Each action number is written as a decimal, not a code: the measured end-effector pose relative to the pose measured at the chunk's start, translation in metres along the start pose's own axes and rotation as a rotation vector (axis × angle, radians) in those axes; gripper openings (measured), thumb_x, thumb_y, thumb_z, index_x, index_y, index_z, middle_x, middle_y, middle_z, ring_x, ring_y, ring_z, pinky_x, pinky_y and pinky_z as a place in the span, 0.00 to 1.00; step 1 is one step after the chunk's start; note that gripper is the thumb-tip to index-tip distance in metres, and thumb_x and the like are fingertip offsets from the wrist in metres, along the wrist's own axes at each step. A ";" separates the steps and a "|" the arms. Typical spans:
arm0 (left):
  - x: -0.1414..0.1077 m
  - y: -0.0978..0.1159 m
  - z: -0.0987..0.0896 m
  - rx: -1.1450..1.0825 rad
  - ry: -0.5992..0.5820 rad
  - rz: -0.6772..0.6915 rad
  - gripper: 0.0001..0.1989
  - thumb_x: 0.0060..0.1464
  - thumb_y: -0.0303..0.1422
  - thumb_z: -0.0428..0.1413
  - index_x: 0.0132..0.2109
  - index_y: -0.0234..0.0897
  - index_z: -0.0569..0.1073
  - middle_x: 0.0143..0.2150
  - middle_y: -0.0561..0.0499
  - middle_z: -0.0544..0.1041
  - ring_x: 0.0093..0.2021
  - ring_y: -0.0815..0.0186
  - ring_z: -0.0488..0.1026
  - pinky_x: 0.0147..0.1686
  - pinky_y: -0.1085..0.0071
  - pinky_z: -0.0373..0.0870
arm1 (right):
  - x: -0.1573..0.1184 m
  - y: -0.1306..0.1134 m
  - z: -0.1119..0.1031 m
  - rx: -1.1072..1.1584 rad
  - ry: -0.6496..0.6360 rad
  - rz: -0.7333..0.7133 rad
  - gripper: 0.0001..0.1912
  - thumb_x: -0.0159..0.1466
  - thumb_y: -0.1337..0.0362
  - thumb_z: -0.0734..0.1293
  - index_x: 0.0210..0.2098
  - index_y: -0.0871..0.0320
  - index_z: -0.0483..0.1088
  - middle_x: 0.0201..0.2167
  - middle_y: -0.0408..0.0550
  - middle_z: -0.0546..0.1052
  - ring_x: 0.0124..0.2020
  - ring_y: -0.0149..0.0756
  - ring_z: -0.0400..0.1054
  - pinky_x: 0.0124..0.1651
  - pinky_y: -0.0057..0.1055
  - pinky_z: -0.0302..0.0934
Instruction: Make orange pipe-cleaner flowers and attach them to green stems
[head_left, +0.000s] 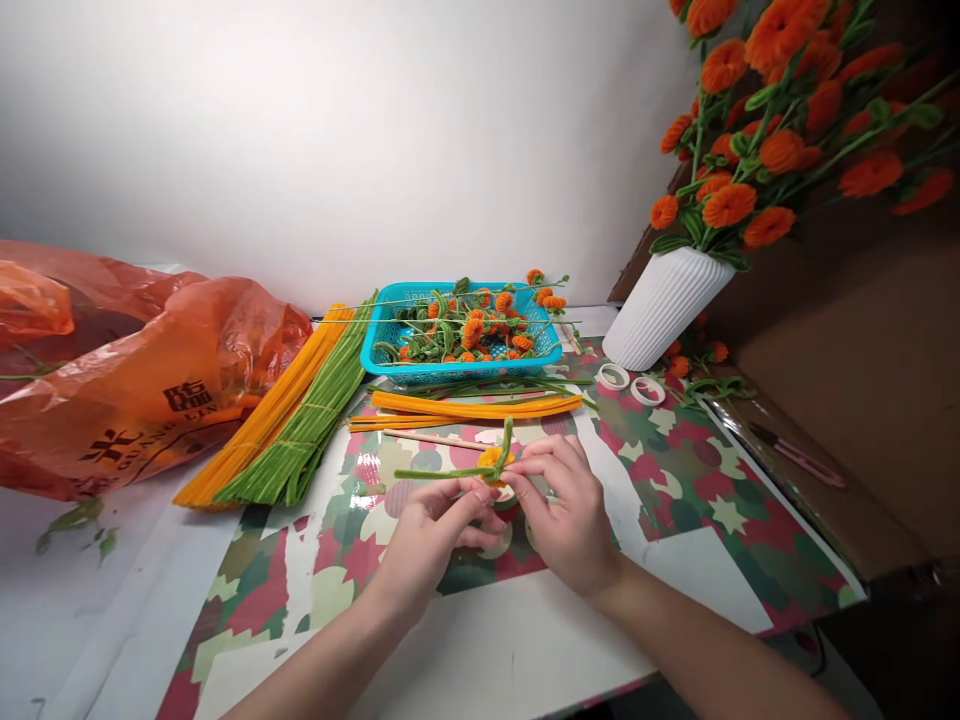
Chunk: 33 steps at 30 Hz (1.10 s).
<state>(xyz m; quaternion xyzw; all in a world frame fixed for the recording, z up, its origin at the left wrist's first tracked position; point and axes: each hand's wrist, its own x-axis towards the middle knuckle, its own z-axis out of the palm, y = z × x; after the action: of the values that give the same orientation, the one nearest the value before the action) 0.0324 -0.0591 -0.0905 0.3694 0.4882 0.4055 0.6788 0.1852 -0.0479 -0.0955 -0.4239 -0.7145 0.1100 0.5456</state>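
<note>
Between my two hands is a small pipe-cleaner flower (491, 459), yellow-orange with green chenille stems crossing over it. One green end (435, 473) sticks out to the left and another points upward. My left hand (444, 525) pinches it from below with thumb and fingertips. From the right, my right hand (564, 503) grips its edge between thumb and fingers; the exact contact is partly hidden. Just behind the flower lies a thin wooden stick (431, 438). Further back are loose orange-yellow pipe cleaners (480, 405) in a short row.
A turquoise basket (461, 374) holds orange flowers and green pieces. Left of it lie yellow (259, 425) and green pipe-cleaner bundles (307, 440) and an orange plastic bag (172, 390). At right stand a white vase (667, 305) of orange flowers, tape rolls (647, 391) and a pink cutter (799, 455).
</note>
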 end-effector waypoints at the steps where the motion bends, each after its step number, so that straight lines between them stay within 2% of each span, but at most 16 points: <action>1: 0.000 -0.001 -0.001 -0.024 -0.022 -0.061 0.15 0.51 0.42 0.62 0.37 0.32 0.76 0.27 0.49 0.77 0.27 0.67 0.77 0.30 0.72 0.77 | 0.000 0.001 0.000 -0.028 0.008 -0.033 0.06 0.63 0.73 0.66 0.32 0.57 0.71 0.30 0.46 0.72 0.35 0.36 0.66 0.36 0.34 0.61; 4: 0.000 -0.001 -0.004 -0.045 -0.001 -0.090 0.18 0.50 0.43 0.63 0.39 0.31 0.77 0.27 0.50 0.77 0.25 0.68 0.75 0.27 0.75 0.75 | -0.001 0.002 -0.001 -0.104 -0.018 -0.120 0.06 0.64 0.73 0.66 0.34 0.56 0.71 0.30 0.46 0.74 0.34 0.36 0.65 0.36 0.34 0.60; 8: 0.002 0.003 -0.007 -0.045 0.064 -0.094 0.19 0.46 0.44 0.66 0.36 0.30 0.78 0.25 0.50 0.75 0.23 0.70 0.73 0.22 0.77 0.73 | -0.003 0.005 -0.002 -0.174 -0.073 -0.226 0.07 0.65 0.74 0.64 0.35 0.57 0.71 0.31 0.47 0.76 0.33 0.36 0.64 0.36 0.35 0.57; 11: 0.005 0.009 -0.008 -0.168 0.010 -0.147 0.17 0.42 0.41 0.68 0.33 0.30 0.78 0.29 0.49 0.75 0.25 0.69 0.72 0.19 0.76 0.73 | -0.003 0.007 -0.001 -0.203 -0.073 -0.282 0.07 0.66 0.74 0.63 0.35 0.57 0.70 0.31 0.47 0.77 0.33 0.36 0.63 0.36 0.36 0.55; 15: 0.008 0.011 -0.012 -0.326 -0.080 -0.299 0.13 0.41 0.35 0.68 0.31 0.30 0.78 0.30 0.50 0.74 0.24 0.72 0.71 0.16 0.79 0.70 | -0.002 0.009 -0.001 -0.204 -0.081 -0.326 0.07 0.66 0.73 0.63 0.37 0.56 0.70 0.31 0.47 0.78 0.32 0.36 0.64 0.36 0.36 0.55; 19: 0.010 0.011 -0.017 -0.336 -0.091 -0.338 0.11 0.41 0.32 0.68 0.30 0.29 0.78 0.28 0.51 0.73 0.24 0.74 0.69 0.16 0.82 0.68 | -0.003 0.011 -0.003 -0.175 -0.099 -0.327 0.07 0.66 0.72 0.63 0.36 0.55 0.70 0.32 0.46 0.78 0.33 0.36 0.64 0.36 0.36 0.56; 22: 0.010 0.009 -0.016 -0.289 -0.108 -0.329 0.11 0.41 0.33 0.68 0.29 0.28 0.78 0.26 0.51 0.72 0.24 0.74 0.68 0.17 0.82 0.67 | -0.004 0.013 -0.003 -0.160 -0.110 -0.303 0.07 0.66 0.72 0.62 0.37 0.55 0.71 0.32 0.46 0.77 0.33 0.36 0.64 0.37 0.36 0.56; 24: 0.008 0.007 -0.014 -0.219 -0.092 -0.273 0.12 0.41 0.36 0.67 0.28 0.29 0.77 0.24 0.52 0.71 0.22 0.74 0.67 0.18 0.81 0.66 | -0.004 0.013 -0.002 -0.148 -0.110 -0.257 0.07 0.66 0.72 0.63 0.36 0.55 0.71 0.32 0.46 0.76 0.33 0.36 0.65 0.37 0.36 0.56; 28: 0.005 -0.001 -0.008 0.018 0.099 -0.018 0.13 0.44 0.39 0.66 0.30 0.33 0.75 0.21 0.56 0.69 0.18 0.75 0.62 0.16 0.80 0.60 | -0.004 0.012 0.004 -0.073 -0.106 -0.060 0.07 0.66 0.71 0.63 0.32 0.56 0.69 0.31 0.47 0.73 0.35 0.38 0.65 0.39 0.36 0.58; 30: 0.004 -0.004 -0.006 0.121 0.146 0.149 0.12 0.47 0.39 0.64 0.31 0.35 0.75 0.24 0.54 0.72 0.21 0.74 0.64 0.18 0.80 0.60 | -0.004 0.011 0.007 0.001 -0.132 0.048 0.07 0.66 0.70 0.62 0.32 0.56 0.69 0.32 0.47 0.73 0.36 0.38 0.65 0.40 0.35 0.59; 33: 0.003 -0.004 -0.004 0.267 0.142 0.358 0.09 0.51 0.38 0.61 0.32 0.36 0.76 0.29 0.51 0.75 0.26 0.71 0.68 0.22 0.78 0.64 | -0.004 0.010 0.009 0.148 -0.194 0.196 0.07 0.67 0.67 0.62 0.33 0.56 0.69 0.33 0.47 0.72 0.38 0.38 0.65 0.41 0.35 0.59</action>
<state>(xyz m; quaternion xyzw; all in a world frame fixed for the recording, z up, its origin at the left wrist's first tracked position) 0.0294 -0.0578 -0.0961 0.5073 0.5107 0.4761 0.5052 0.1824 -0.0421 -0.1074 -0.4376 -0.7090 0.2556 0.4905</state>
